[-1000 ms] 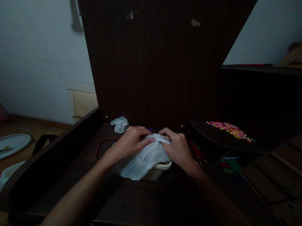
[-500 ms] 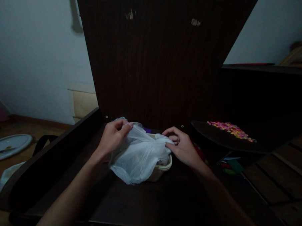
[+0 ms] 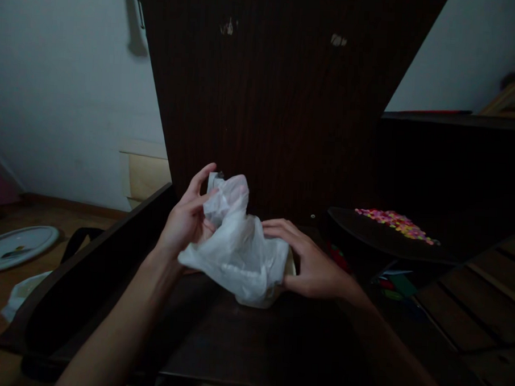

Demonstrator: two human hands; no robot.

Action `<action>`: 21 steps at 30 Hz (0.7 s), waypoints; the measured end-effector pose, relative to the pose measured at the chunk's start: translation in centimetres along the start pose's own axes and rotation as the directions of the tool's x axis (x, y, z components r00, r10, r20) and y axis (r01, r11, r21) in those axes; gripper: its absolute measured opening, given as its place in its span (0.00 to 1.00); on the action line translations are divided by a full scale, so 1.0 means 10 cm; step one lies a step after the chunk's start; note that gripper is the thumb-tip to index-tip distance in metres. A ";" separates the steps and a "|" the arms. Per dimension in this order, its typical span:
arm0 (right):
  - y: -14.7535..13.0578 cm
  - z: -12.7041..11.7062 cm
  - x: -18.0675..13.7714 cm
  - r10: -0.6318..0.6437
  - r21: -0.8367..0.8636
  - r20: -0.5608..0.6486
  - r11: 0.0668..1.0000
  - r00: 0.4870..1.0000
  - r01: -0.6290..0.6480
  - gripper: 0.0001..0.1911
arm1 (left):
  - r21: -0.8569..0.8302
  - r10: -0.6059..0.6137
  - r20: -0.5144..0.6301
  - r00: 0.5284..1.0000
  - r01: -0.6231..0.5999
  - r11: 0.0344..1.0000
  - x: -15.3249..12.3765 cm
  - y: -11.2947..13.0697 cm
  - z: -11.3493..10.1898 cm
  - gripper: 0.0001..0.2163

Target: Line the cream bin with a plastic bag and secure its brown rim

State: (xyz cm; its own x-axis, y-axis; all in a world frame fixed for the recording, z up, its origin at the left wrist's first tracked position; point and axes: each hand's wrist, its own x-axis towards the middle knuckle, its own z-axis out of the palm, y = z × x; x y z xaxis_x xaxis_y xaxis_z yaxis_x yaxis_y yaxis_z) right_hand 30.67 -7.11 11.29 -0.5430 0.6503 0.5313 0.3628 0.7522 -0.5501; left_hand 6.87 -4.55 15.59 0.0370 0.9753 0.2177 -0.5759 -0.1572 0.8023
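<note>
A thin white plastic bag is draped over a pale plastic container on the dark wooden surface. Only a bit of the container's rim shows at the right; the bag hides the rest. My left hand has the bag's bunched upper part between its thumb and fingers, raised above the container. Around the container's right end, my right hand grips, its thumb at the near side and its fingers over the far side, pressing on the bag too.
Behind stands a tall dark wooden panel. A low side board borders the left. Small colourful pieces lie on a dark shelf at the right. On the floor at left are a white round lid and another white bag.
My left hand has lifted and gathered the bag upward, turning its palm inward. My right hand has gone from pinching the bag's edge to gripping the container's right end, which the bag now covers more.
</note>
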 end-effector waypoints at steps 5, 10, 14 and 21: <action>0.04 0.00 0.20 0.114 0.090 -0.395 0.992 0.912 -0.085 0.08 | 0.042 0.081 0.156 0.984 -0.089 0.995 0.06 0.03 0.15 0.16; 0.22 -0.37 0.35 0.410 0.482 -0.672 0.874 0.616 -0.055 0.18 | 0.139 0.230 0.109 0.967 -0.244 0.960 0.16 0.06 0.04 0.23; 0.26 -0.63 0.44 0.515 0.595 -0.639 0.802 0.572 -0.057 0.20 | 0.376 0.302 0.041 0.952 -0.295 0.879 0.17 0.10 -0.05 0.16; 0.30 -0.67 0.57 0.535 0.628 -0.516 0.767 0.669 -0.129 0.12 | 0.695 0.527 0.023 0.849 -0.393 0.602 0.20 0.27 0.02 0.16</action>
State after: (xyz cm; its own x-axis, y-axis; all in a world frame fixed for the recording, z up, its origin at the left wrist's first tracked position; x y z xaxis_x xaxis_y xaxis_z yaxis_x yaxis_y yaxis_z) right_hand 33.79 -0.41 16.97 0.2210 0.8922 0.3938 -0.1271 0.4267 -0.8954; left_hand 5.56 -3.10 18.35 -0.2531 0.7420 0.6208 0.2061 -0.5856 0.7840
